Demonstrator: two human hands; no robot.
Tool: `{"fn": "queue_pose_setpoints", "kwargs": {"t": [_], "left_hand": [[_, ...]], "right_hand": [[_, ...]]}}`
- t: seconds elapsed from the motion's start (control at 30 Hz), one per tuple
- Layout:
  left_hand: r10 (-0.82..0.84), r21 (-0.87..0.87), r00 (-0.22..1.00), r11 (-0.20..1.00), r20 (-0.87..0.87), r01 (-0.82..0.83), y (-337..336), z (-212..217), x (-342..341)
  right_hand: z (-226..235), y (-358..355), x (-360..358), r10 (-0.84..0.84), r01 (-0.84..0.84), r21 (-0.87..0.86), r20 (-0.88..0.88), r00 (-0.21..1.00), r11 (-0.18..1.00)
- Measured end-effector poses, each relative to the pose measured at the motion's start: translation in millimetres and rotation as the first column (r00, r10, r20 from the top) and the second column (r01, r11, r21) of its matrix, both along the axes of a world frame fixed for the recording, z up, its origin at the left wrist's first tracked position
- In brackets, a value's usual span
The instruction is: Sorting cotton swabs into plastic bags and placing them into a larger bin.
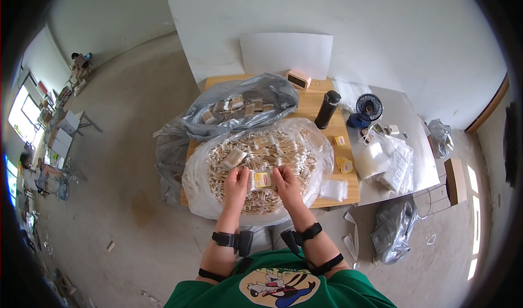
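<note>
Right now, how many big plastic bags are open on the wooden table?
2: a clear bag of cotton swabs under both hands, and a grey bag of packed bundles behind it. More bags lie off the table.

L hand (236, 181) & R hand (287, 180) both pinch a small clear packet (262, 179) w/ yellow label, over a big clear bag (218, 199) of cotton swabs on wooden worktop (310, 103). Grey bag (261, 90) behind; black bottle (327, 109), blue fan (366, 109) at right.

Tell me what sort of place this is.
Likely a makeshift packing workroom. Both hands, left hand and right hand, hold a small packet over a clear bag of cotton swabs on a wooden table, with a bare concrete floor around.
</note>
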State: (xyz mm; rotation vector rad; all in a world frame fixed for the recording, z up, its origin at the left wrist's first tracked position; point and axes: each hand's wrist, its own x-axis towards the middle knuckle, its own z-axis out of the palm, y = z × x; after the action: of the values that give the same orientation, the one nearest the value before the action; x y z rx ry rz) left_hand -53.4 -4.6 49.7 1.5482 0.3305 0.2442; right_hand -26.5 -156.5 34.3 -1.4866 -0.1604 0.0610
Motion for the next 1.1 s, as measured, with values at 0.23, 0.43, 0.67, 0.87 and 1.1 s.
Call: {"fn": "queue_pose_setpoints", "kwargs": {"t": [0.23, 0.43, 0.67, 0.87, 1.1], "left_hand": [[0.081, 0.457, 0.987, 0.879, 0.136, -0.135, -18.8, 2.3, 1.8], [0.211, 0.405, 0.966, 0.878, 0.15, -0.254, 15.2, -19.1, 5.1], [0.276, 0.514, 0.956, 0.808, 0.099, -0.286, 27.5, -11.8, 2.8], [0.259, 0.664, 0.95, 0.682, 0.174, -0.307, 46.7, 5.4, -3.1], [0.08, 0.715, 0.942, 0.631, 0.326, -0.301, 21.6, 67.5, -5.4]], "right_hand": [[-18.3, 10.6, 0.8, -0.132, 0.129, -0.082, -0.037, 0.991, 0.988], [0.5, -10.4, 15.2, -0.236, 0.247, -0.314, 0.072, 0.969, 0.917], [5.1, -8.4, 21.7, -0.23, 0.308, -0.4, 0.231, 0.945, 0.863], [22.5, -12.2, 29.9, -0.019, 0.617, -0.469, 0.787, 0.617, 0.632], [1.7, 14.4, 7.2, 0.075, -0.078, -0.26, -0.022, 0.997, 0.963]]}}
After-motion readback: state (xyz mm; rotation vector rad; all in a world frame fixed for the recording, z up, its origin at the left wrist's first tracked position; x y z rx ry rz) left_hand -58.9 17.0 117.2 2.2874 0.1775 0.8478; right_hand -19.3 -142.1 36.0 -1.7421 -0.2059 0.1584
